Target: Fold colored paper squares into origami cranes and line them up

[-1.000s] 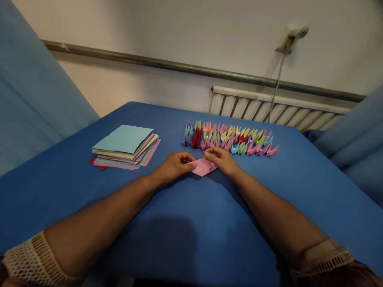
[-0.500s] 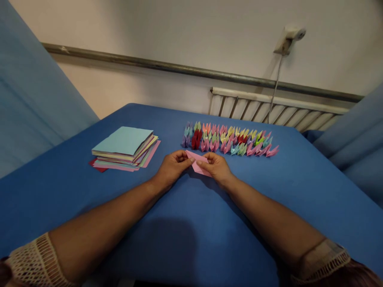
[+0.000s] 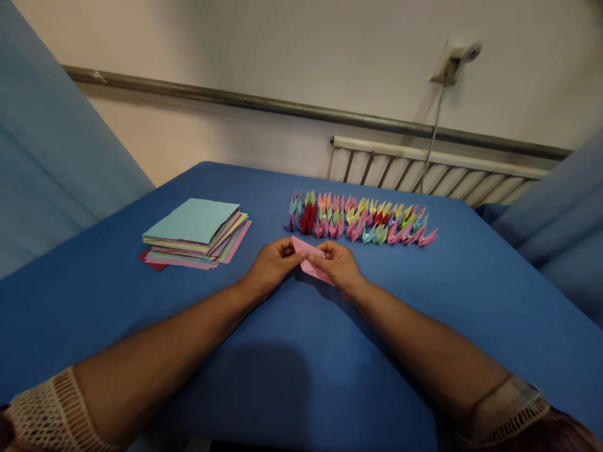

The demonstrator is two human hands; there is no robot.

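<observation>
A folded piece of pink origami paper (image 3: 315, 270) is held between both hands over the middle of the blue table. My left hand (image 3: 276, 262) pinches its upper left corner between thumb and fingers. On the other side, my right hand (image 3: 340, 266) grips the paper, its thumb lying across the front near the left thumb. The fingers behind the sheet are partly hidden. Just beyond the hands, several rows of colourful folded paper cranes (image 3: 365, 216) stand close together.
To the left lies a stack of coloured paper sheets (image 3: 193, 220), light blue on top. The blue-covered table (image 3: 264, 376) meets a wall with a metal rail (image 3: 235, 98) and a radiator (image 3: 405, 164). Blue curtains (image 3: 51, 144) hang at both sides.
My right thumb has slid up and left along the pink paper, closer to the left thumb. The left hand has barely moved.
</observation>
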